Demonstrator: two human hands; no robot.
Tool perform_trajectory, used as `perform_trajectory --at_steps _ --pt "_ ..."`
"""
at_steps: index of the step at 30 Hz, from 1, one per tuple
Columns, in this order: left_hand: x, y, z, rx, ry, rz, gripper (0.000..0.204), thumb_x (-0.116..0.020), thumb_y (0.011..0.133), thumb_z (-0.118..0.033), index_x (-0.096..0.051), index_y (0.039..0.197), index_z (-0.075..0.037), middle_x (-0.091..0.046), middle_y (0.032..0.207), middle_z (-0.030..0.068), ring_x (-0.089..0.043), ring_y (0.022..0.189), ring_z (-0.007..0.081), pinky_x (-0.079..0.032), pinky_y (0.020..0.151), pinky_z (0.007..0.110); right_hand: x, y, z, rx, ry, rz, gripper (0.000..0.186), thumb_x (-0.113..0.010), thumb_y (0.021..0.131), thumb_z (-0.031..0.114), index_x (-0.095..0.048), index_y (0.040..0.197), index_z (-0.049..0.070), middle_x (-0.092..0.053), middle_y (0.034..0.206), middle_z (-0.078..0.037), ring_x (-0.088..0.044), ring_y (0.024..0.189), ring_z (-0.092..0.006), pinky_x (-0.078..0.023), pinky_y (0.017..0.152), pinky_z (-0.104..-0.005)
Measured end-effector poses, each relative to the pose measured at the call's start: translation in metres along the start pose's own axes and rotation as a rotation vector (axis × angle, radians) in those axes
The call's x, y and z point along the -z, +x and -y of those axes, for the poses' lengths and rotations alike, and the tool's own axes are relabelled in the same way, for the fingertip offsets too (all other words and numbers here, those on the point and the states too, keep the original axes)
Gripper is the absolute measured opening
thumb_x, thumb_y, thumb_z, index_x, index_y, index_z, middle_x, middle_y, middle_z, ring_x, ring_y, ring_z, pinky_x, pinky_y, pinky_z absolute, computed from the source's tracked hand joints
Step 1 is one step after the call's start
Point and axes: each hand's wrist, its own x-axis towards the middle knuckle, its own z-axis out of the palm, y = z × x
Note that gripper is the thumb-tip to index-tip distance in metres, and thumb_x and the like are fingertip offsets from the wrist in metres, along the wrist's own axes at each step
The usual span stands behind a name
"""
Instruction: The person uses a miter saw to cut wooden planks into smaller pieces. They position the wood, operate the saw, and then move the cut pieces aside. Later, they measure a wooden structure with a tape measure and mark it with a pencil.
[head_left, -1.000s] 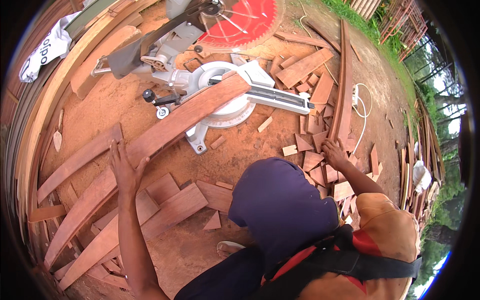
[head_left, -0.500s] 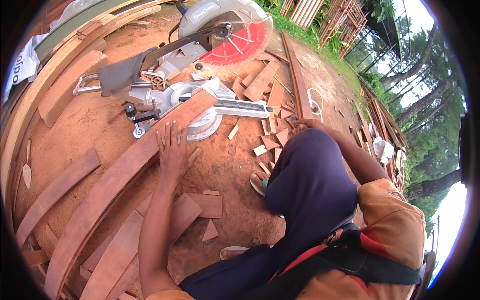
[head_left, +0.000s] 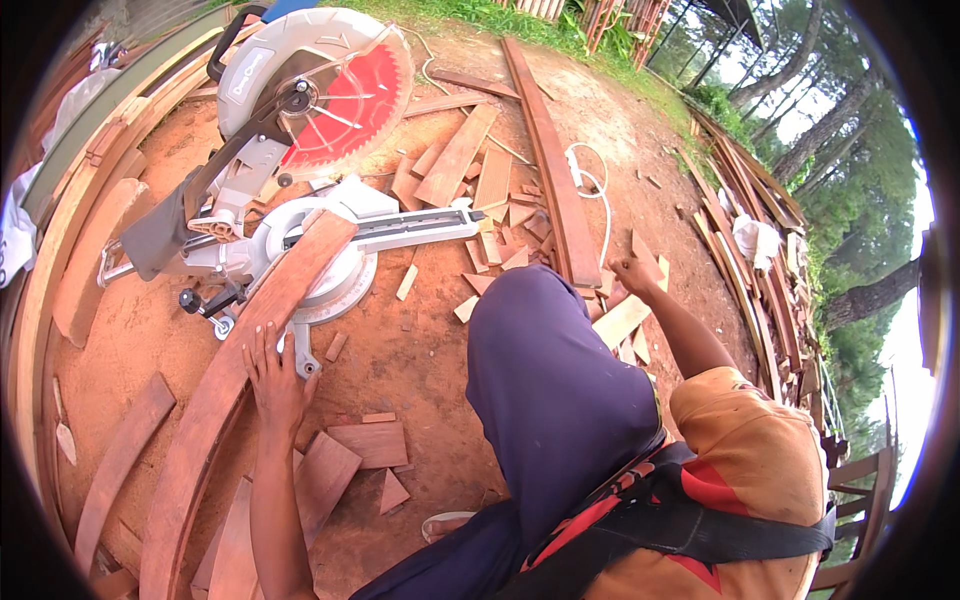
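Note:
A long curved wooden plank point(head_left: 215, 430) runs from the lower left up onto the base of a mitre saw point(head_left: 320, 290). My left hand point(head_left: 275, 378) lies on the plank's near edge below the saw, with fingers stretched out and thumb apart. To the right of my raised knee, my right hand point(head_left: 636, 272) is low among wood offcuts, fingers curled. A narrow brown wood piece point(head_left: 641, 243) shows beside it, and whether the fingers hold it cannot be made out. The saw's round blade point(head_left: 350, 110) is raised behind its guard, above the plank's end.
Offcuts point(head_left: 455, 155) lie heaped right of the saw, beside a long straight board point(head_left: 550, 160) and a looped white cord point(head_left: 595, 180). A shorter curved plank point(head_left: 120, 465) lies at left. More flat pieces point(head_left: 368, 444) lie near my left forearm. Timber is stacked point(head_left: 750, 290) at far right.
My right hand has moved rightward from beside my knee, out over the offcuts. The view has shifted, so the saw appears further left. My left hand stays on the curved plank.

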Motion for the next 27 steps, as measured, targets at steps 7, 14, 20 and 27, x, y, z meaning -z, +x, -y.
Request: perform_trajectory --at_steps 7,14,20,27 --pt "0.037 -0.009 -0.004 0.019 0.133 0.142 0.08 -0.086 0.076 -0.028 -0.051 0.143 -0.002 -0.034 0.161 0.021 -0.025 0.153 0.0393 -0.016 0.125 0.058 -0.078 0.077 -0.001 -0.055 0.006 -0.181 0.068 -0.051 0.097 0.066 -0.074 0.117 0.005 -0.073 0.111 -0.026 -0.069 0.11 -0.0419 -0.051 0.096 -0.0515" --pt "0.035 -0.003 0.002 0.376 0.228 0.279 0.085 -0.084 0.08 -0.034 -0.045 0.149 -0.003 -0.033 0.161 0.0214 -0.023 0.154 0.0399 -0.016 0.124 0.057 -0.007 0.149 0.236 0.786 0.52 -0.148 0.048 -0.051 0.108 0.044 -0.068 0.117 0.0 -0.062 0.085 -0.01 -0.054 0.079 -0.0176 -0.047 0.075 -0.0365" --pt "0.019 0.046 -0.03 0.68 0.294 0.228 0.09 -0.082 0.082 -0.042 -0.04 0.152 -0.004 -0.03 0.162 0.0238 -0.019 0.154 0.0419 -0.016 0.123 0.06 0.007 0.161 0.377 1.221 0.699 0.38 0.025 -0.063 0.103 0.023 -0.068 0.109 0.0 -0.062 0.089 -0.006 -0.057 0.074 -0.0144 -0.049 0.073 -0.0323" --pt "0.016 0.096 -0.038 0.832 0.325 0.378 0.109 -0.085 0.075 -0.057 -0.036 0.155 -0.002 -0.033 0.161 0.0251 -0.022 0.154 0.0416 -0.018 0.123 0.06 -0.078 0.151 0.403 1.263 0.665 0.848 0.025 -0.059 0.105 0.021 -0.07 0.1 -0.001 -0.069 0.085 -0.013 -0.066 0.078 -0.0211 -0.05 0.073 -0.0353"
